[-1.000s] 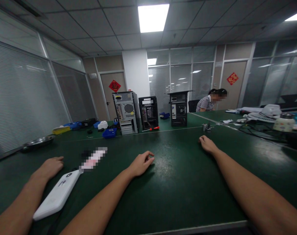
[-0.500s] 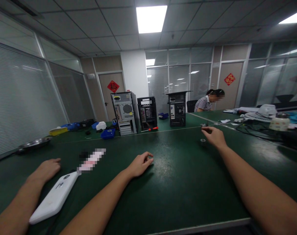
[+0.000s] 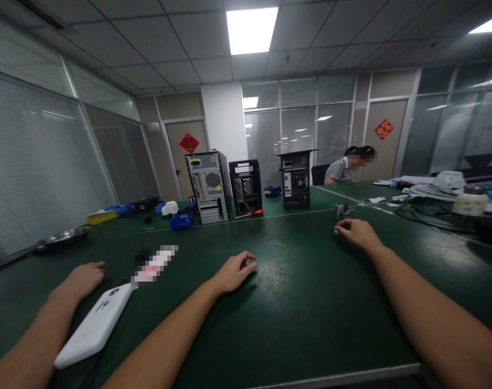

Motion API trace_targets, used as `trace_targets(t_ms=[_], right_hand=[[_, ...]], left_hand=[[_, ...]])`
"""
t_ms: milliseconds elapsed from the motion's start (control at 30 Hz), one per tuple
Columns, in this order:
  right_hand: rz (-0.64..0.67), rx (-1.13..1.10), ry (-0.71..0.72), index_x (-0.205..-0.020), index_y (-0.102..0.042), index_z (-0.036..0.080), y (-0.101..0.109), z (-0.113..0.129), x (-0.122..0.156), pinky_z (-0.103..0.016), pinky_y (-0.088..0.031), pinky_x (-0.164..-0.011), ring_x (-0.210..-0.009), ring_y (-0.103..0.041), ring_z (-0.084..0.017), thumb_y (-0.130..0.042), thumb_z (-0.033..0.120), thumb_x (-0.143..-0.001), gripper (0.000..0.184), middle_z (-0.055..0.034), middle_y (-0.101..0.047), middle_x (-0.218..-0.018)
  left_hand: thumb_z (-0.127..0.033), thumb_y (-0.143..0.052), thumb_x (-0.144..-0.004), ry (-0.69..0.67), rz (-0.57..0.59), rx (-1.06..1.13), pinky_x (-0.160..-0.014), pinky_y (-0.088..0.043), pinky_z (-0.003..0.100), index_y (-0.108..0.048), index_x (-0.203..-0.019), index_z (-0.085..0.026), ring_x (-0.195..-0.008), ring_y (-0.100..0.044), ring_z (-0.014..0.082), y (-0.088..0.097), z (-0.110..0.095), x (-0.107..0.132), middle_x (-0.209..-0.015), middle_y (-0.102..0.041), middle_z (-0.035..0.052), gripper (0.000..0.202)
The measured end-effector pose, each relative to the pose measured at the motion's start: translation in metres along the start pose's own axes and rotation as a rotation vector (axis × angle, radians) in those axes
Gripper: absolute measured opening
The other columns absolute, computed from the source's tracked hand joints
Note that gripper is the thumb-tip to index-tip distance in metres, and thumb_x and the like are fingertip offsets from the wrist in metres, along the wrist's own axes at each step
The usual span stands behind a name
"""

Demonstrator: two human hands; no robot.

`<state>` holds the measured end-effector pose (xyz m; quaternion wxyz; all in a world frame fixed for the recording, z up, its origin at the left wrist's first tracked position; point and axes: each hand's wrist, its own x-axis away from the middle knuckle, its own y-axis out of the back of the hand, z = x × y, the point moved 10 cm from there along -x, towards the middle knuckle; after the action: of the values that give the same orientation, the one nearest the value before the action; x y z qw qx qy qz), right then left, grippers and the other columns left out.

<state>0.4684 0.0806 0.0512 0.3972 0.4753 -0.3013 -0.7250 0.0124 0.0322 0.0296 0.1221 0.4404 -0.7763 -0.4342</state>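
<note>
Lowered the right hand [image 3: 357, 234] from its raised pose of half a second ago back onto the green table [image 3: 303, 308], bringing the fingertips [image 3: 340, 229] up against a small silver metal part [image 3: 336, 232]. Cannot tell whether thumb and forefinger are clamped on that part or merely touching it; too small at this range to settle. Lies out past mid-table, well ahead of the body, near a small upright metal fitting [image 3: 342, 209] by the seam between the tables. Looks light, stiff and smooth, so probably apt to skid or roll away under a careless push. Best pinched across its rim with the tips of thumb and forefinger rather than scooped up. Kept the left hand [image 3: 233, 272] down on the table at centre, unmoved, fingers loosely curled with a gap to the thumb, holding nothing. Further left, a third forearm and hand [image 3: 81, 279], seemingly a co-worker's, resting beside a white plastic casing [image 3: 94, 328]. Along the far side, three computer tower cases [image 3: 207, 186], with a red-handled screwdriver [image 3: 256, 212] lying near them and a blue parts bin [image 3: 181, 220] to their left. Beyond, at the next table, a seated person in a striped top [image 3: 340, 170].
</note>
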Motion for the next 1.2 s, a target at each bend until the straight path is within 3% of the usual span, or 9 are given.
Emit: trace_targets(t_ms=[300, 600, 900, 1033, 1200], right_hand=[[0.031, 0.007, 0.014, -0.102, -0.078, 0.022, -0.007, -0.001, -0.002, -0.036, -0.049, -0.082, -0.095, -0.068, -0.027, -0.06, 0.043, -0.084, 0.033, -0.0096, -0.075, -0.105], [0.041, -0.119, -0.207, -0.088, -0.073, 0.021, -0.025, -0.036, -0.005, -0.035, -0.05, -0.069, -0.082, -0.069, -0.027, -0.064, 0.055, -0.078, 0.037, -0.0105, -0.075, -0.092], [0.048, -0.058, -0.097, -0.11, -0.074, 0.021, -0.03, -0.028, -0.007, -0.037, -0.051, -0.08, -0.095, -0.069, -0.029, -0.052, 0.043, -0.087, 0.038, -0.011, -0.075, -0.105], [0.102, -0.067, -0.08, -0.116, -0.073, 0.022, -0.037, -0.028, -0.006, -0.037, -0.052, -0.081, -0.096, -0.07, -0.029, -0.063, 0.047, -0.081, 0.045, -0.0108, -0.075, -0.109], [0.117, -0.027, 0.004, -0.127, -0.068, 0.022, -0.046, -0.026, -0.006, -0.039, -0.053, -0.087, -0.103, -0.068, -0.029, -0.063, 0.035, -0.081, 0.047, -0.0105, -0.073, -0.117]], left_hand=[[-0.049, -0.049, -0.096, 0.013, 0.01, 0.003, -0.072, -0.044, 0.028, -0.062, -0.122, -0.016, -0.081, -0.059, 0.0175, 0.001, -0.003, 0.002, -0.093, -0.066, 0.0042, 0.044], [-0.049, -0.048, -0.096, -0.014, 0.012, 0.014, -0.073, -0.045, 0.028, -0.064, -0.118, -0.016, -0.081, -0.06, 0.0177, 0.001, -0.006, 0.004, -0.09, -0.067, 0.0043, 0.042], [-0.048, -0.049, -0.096, 0.005, 0.02, -0.009, -0.074, -0.045, 0.028, -0.066, -0.118, -0.016, -0.085, -0.061, 0.019, 0.002, -0.009, 0.005, -0.095, -0.068, 0.0059, 0.043], [-0.047, -0.049, -0.096, 0.0, 0.014, -0.029, -0.076, -0.045, 0.028, -0.067, -0.117, -0.017, -0.087, -0.062, 0.0195, 0.002, -0.01, 0.004, -0.1, -0.07, 0.0067, 0.042], [-0.045, -0.051, -0.094, 0.0, 0.005, -0.041, -0.076, -0.046, 0.028, -0.069, -0.115, -0.016, -0.086, -0.062, 0.0193, 0.002, -0.01, 0.005, -0.097, -0.07, 0.0065, 0.04]])
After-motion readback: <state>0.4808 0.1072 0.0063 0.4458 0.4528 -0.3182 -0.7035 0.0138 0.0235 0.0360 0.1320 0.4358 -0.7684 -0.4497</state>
